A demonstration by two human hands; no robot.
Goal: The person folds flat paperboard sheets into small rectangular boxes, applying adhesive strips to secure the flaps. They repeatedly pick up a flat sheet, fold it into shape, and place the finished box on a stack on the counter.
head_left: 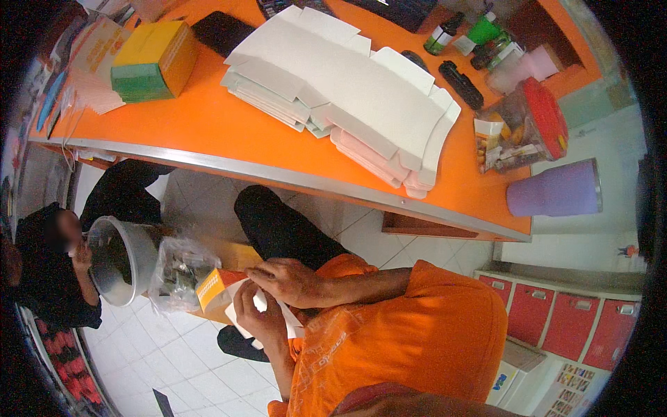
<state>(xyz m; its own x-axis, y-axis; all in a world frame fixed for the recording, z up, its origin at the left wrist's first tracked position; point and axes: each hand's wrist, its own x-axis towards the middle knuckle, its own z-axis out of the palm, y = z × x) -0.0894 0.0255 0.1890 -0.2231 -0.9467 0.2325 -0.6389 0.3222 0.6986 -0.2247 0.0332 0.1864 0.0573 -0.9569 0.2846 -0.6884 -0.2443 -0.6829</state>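
Note:
A small folding carton, orange-yellow and red outside and white inside, is held in front of my orange shirt, above the seat and floor. My left hand curls around its white inner side, with the thumb and fingers bent toward each other. Across the top edge lies my right hand, its fingers bent down onto the carton's flap. My hands cover part of the carton, so its far side and how far it is folded are hidden. Beyond it is a clear plastic bag with dark contents.
An orange table carries a stack of flattened white cartons, a yellow-green box, a red-lidded jar and a purple tumbler. A translucent bucket stands left, beside a person in black. Red drawers line the right.

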